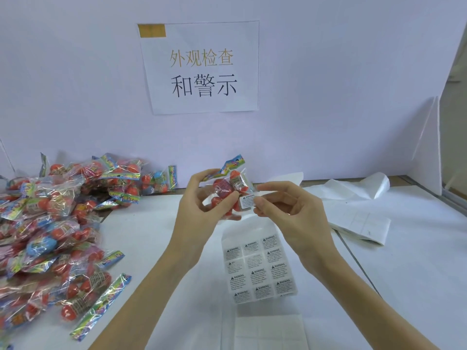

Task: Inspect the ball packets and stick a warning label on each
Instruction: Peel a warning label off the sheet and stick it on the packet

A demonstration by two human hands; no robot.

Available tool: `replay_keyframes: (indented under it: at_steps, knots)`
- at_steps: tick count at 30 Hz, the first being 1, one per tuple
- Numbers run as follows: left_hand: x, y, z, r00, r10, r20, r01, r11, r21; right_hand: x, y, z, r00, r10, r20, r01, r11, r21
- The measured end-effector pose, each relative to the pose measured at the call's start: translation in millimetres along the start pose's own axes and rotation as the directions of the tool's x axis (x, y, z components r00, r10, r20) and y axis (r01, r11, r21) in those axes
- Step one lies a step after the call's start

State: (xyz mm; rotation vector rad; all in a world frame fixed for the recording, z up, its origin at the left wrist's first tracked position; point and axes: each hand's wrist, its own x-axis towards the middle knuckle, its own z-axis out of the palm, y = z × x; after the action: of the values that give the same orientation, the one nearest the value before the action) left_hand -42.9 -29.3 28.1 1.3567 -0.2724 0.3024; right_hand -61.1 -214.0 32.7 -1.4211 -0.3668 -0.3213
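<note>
My left hand [199,200] grips a clear packet of red balls [225,190] with a colourful header, held up above the table's middle. A white warning label [247,201] lies against the packet's right side. My right hand [285,205] pinches that label at its right edge, thumb and forefinger together. Below the hands a sheet of warning labels [260,266] lies flat on the table, several stickers still on it.
A large heap of ball packets [55,223] covers the table's left side. Used white backing sheets [358,221] lie at the right. A paper sign [202,69] hangs on the white back wall. A white panel [429,147] stands at far right.
</note>
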Motion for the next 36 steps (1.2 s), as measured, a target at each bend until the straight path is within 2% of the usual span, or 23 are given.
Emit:
replay_keyframes:
  at_steps: [9, 13, 15, 17, 18, 20, 21, 23, 24, 26, 27, 28, 29, 30, 31, 32, 33, 36]
  knots:
    - [-2.2, 1.0, 2.1, 0.998, -0.038, 0.045, 0.037, 0.999, 0.027, -0.5, 8.5, -1.0, 1.0, 0.01, -0.014, -0.011, 0.993, -0.114]
    - [-1.8, -0.6, 0.7, 0.998, -0.033, 0.052, 0.027, 0.993, 0.113, -0.7, 10.6, -1.2, 1.0, -0.004, -0.009, 0.003, 0.991, -0.135]
    - [-1.7, -2.0, -1.2, 0.998, -0.033, 0.052, 0.026, 0.991, 0.133, -1.4, 14.2, -3.3, 0.996, -0.089, -0.025, 0.075, 0.937, -0.342]
    - [-0.7, -3.5, -2.6, 0.998, -0.039, 0.049, 0.032, 0.99, 0.139, -0.3, 15.3, -4.4, 0.983, -0.178, -0.041, 0.122, 0.804, -0.582]
    - [-0.6, -4.1, -2.9, 0.997, -0.048, 0.054, 0.04, 0.989, 0.14, 0.5, 13.0, -5.6, 0.987, -0.151, -0.046, 0.094, 0.798, -0.595]
    - [-1.4, -5.3, -2.1, 0.994, -0.058, 0.097, 0.046, 0.991, 0.123, 4.5, 5.7, -9.1, 0.999, 0.052, 0.006, -0.044, 0.897, -0.44]
    - [-2.4, -6.3, -1.2, 0.989, -0.054, 0.137, 0.039, 0.993, 0.113, 5.3, 2.6, -10.6, 0.985, 0.15, 0.082, -0.112, 0.928, -0.356]
    - [-3.6, -7.1, 1.6, 0.981, -0.015, 0.193, -0.02, 0.983, 0.181, 4.2, 2.4, -12.5, 0.938, 0.287, 0.194, -0.221, 0.927, -0.302]
    - [-3.3, -6.7, 2.5, 0.982, 0.002, 0.19, -0.046, 0.973, 0.228, 5.0, 4.6, -15.1, 0.923, 0.336, 0.19, -0.268, 0.912, -0.309]
    - [0.1, -4.7, 1.0, 0.997, -0.002, 0.081, -0.015, 0.979, 0.202, 9.4, -1.1, -21.8, 0.926, 0.366, 0.093, -0.316, 0.886, -0.34]
    - [3.1, -2.6, -2.6, 1.0, -0.022, -0.008, 0.023, 0.99, 0.141, 13.6, -7.5, -27.7, 0.931, 0.361, 0.059, -0.333, 0.903, -0.272]
    - [6.2, 0.6, -7.6, 0.994, -0.035, -0.102, 0.044, 0.995, 0.094, 19.4, -14.8, -38.0, 0.935, 0.344, 0.085, -0.338, 0.938, -0.078]
    - [9.6, 3.9, -13.1, 0.981, -0.044, -0.187, 0.06, 0.995, 0.08, 25.1, -24.4, -49.0, 0.934, 0.302, 0.19, -0.342, 0.91, 0.235]
    - [12.1, 5.7, -18.6, 0.966, -0.058, -0.253, 0.082, 0.993, 0.085, 28.6, -34.3, -59.4, 0.927, 0.203, 0.316, -0.352, 0.762, 0.544]
    - [13.7, 6.2, -23.0, 0.951, -0.078, -0.3, 0.11, 0.99, 0.09, 28.9, -43.4, -67.5, 0.908, 0.096, 0.407, -0.387, 0.563, 0.73]
    - [14.7, 5.9, -26.1, 0.939, -0.101, -0.33, 0.138, 0.986, 0.092, 28.6, -47.3, -73.9, 0.892, 0.033, 0.452, -0.421, 0.426, 0.8]
    - [16.0, 4.7, -28.1, 0.932, -0.119, -0.343, 0.162, 0.982, 0.1, 29.8, -44.6, -77.5, 0.894, 0.043, 0.447, -0.427, 0.384, 0.818]
    - [18.3, -0.8, -32.8, 0.939, -0.093, -0.33, 0.2, 0.931, 0.304, 29.2, -26.2, -74.1, 0.914, 0.222, 0.339, -0.406, 0.501, 0.764]
